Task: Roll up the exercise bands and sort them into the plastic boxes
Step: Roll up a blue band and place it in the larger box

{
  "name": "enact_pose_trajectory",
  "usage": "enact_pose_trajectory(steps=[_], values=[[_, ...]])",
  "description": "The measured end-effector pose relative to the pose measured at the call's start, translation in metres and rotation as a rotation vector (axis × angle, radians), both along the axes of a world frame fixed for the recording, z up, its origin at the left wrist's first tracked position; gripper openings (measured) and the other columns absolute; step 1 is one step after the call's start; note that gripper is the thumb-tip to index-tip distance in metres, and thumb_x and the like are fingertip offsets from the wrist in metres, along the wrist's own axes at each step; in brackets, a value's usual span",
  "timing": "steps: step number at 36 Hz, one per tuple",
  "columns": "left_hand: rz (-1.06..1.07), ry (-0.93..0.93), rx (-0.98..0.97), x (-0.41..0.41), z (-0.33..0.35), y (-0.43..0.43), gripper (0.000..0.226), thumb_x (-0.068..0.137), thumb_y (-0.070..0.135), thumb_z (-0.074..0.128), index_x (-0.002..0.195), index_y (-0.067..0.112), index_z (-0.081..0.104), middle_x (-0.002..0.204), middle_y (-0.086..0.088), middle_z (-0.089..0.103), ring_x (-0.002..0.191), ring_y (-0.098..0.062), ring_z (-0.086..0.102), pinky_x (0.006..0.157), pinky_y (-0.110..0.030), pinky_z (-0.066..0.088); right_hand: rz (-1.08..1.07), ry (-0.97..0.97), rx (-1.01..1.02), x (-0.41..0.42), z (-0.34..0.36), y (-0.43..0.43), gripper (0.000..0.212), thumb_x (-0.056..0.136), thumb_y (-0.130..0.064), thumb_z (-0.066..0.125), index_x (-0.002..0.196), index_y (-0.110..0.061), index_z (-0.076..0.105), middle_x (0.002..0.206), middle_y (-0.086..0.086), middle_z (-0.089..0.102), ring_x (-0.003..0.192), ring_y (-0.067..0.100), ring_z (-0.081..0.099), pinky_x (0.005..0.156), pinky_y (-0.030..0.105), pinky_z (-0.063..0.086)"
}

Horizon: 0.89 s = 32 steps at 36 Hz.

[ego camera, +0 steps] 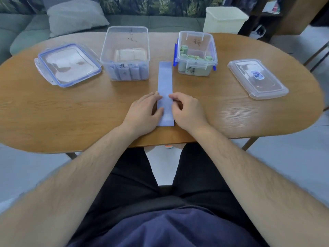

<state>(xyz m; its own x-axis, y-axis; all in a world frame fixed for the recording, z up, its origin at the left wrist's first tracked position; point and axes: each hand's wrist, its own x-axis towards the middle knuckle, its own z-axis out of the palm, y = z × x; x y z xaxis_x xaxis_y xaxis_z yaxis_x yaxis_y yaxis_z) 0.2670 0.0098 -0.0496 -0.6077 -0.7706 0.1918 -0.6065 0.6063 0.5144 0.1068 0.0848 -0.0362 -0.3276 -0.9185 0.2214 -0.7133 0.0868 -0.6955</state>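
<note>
A light blue exercise band [165, 81] lies flat and lengthwise on the wooden table [71, 111], running away from me between the two boxes. My left hand [144, 113] rests on the band's near left edge, fingers flat. My right hand [187, 109] presses the near right edge with curled fingers. A tall clear box [125, 54] at the back left holds several rolled blue bands. A smaller clear box with blue clips [195, 54] at the back right holds several rolled green bands.
A blue-rimmed lid [68, 64] lies left of the tall box. A clear lid [258, 78] lies at the far right. A sofa with a pillow [74, 16] and a cream bin [225, 19] stand behind the table.
</note>
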Motion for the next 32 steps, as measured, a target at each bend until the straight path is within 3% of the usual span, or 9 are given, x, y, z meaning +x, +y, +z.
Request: enact_pose_trajectory(steps=[4, 7, 10, 13, 16, 19, 21, 24, 32], values=[[0.023, 0.050, 0.011, 0.005, 0.002, 0.007, 0.044, 0.099, 0.026, 0.058, 0.141, 0.013, 0.055, 0.152, -0.003, 0.050, 0.146, -0.017, 0.038, 0.119, -0.034, 0.028, -0.007, 0.001, -0.027, 0.003, 0.000, 0.007, 0.035, 0.096, -0.013, 0.053, 0.127, -0.015, 0.069, 0.126, -0.002, 0.069, 0.119, 0.010, 0.060, 0.100, 0.018, 0.044], [0.013, 0.078, -0.015, 0.014, 0.000, 0.019, 0.043, 0.097, 0.029, 0.058, 0.137, 0.013, 0.058, 0.148, -0.003, 0.054, 0.143, -0.018, 0.042, 0.118, -0.038, 0.032, -0.013, 0.041, -0.089, 0.005, -0.003, 0.017, 0.032, 0.091, -0.015, 0.056, 0.119, -0.016, 0.072, 0.115, -0.003, 0.072, 0.109, 0.012, 0.064, 0.096, 0.025, 0.050], [-0.005, 0.023, -0.044, 0.016, -0.003, 0.030, 0.043, 0.097, 0.036, 0.058, 0.136, 0.018, 0.058, 0.154, 0.002, 0.047, 0.147, -0.014, 0.036, 0.119, -0.040, 0.031, 0.002, 0.088, -0.084, 0.007, -0.005, 0.019, 0.030, 0.089, -0.015, 0.059, 0.115, -0.017, 0.073, 0.112, -0.003, 0.072, 0.107, 0.012, 0.063, 0.094, 0.022, 0.048], [0.010, 0.038, -0.030, 0.016, -0.002, 0.033, 0.043, 0.098, 0.036, 0.056, 0.136, 0.017, 0.058, 0.155, 0.001, 0.046, 0.146, -0.015, 0.037, 0.119, -0.041, 0.031, -0.003, 0.073, -0.087, 0.007, -0.004, 0.019, 0.030, 0.089, -0.015, 0.059, 0.116, -0.017, 0.072, 0.113, -0.003, 0.072, 0.108, 0.012, 0.063, 0.096, 0.029, 0.051], [-0.031, 0.169, -0.045, 0.022, 0.002, 0.036, 0.039, 0.094, 0.031, 0.057, 0.128, 0.013, 0.062, 0.146, -0.003, 0.056, 0.140, -0.018, 0.046, 0.117, -0.037, 0.035, 0.020, 0.067, -0.136, 0.007, -0.003, 0.027, 0.027, 0.088, -0.012, 0.059, 0.112, -0.016, 0.071, 0.111, -0.005, 0.070, 0.107, 0.013, 0.063, 0.093, 0.034, 0.053], [-0.161, 0.246, -0.089, 0.033, 0.004, 0.045, 0.023, 0.089, 0.013, 0.068, 0.112, 0.011, 0.066, 0.131, 0.000, 0.065, 0.133, -0.015, 0.052, 0.113, -0.027, 0.036, 0.127, 0.101, -0.232, 0.008, -0.003, 0.044, 0.015, 0.083, -0.005, 0.064, 0.094, -0.013, 0.069, 0.099, -0.003, 0.067, 0.101, 0.016, 0.062, 0.090, 0.033, 0.052], [-0.243, 0.237, -0.102, 0.036, 0.006, 0.050, 0.017, 0.086, 0.007, 0.070, 0.102, 0.011, 0.067, 0.119, 0.002, 0.068, 0.122, -0.015, 0.058, 0.107, -0.029, 0.042, 0.237, 0.151, -0.243, 0.009, -0.004, 0.052, 0.012, 0.081, -0.002, 0.066, 0.087, -0.012, 0.067, 0.096, -0.001, 0.067, 0.102, 0.018, 0.060, 0.091, 0.033, 0.049], [-0.283, 0.214, -0.096, 0.037, 0.008, 0.052, 0.009, 0.085, 0.006, 0.070, 0.092, 0.011, 0.068, 0.108, 0.004, 0.067, 0.106, -0.017, 0.063, 0.092, -0.036, 0.049, 0.316, 0.183, -0.211, 0.007, -0.006, 0.054, 0.010, 0.081, -0.003, 0.068, 0.085, -0.012, 0.067, 0.097, -0.001, 0.068, 0.103, 0.018, 0.059, 0.093, 0.031, 0.047], [-0.241, 0.201, -0.027, 0.039, 0.010, 0.051, 0.012, 0.086, 0.014, 0.071, 0.092, 0.017, 0.062, 0.110, 0.007, 0.066, 0.108, -0.011, 0.062, 0.093, -0.032, 0.049, 0.328, 0.089, -0.137, -0.003, -0.004, 0.057, 0.006, 0.085, -0.010, 0.076, 0.088, -0.015, 0.076, 0.108, -0.003, 0.069, 0.109, 0.012, 0.061, 0.098, 0.031, 0.048]])
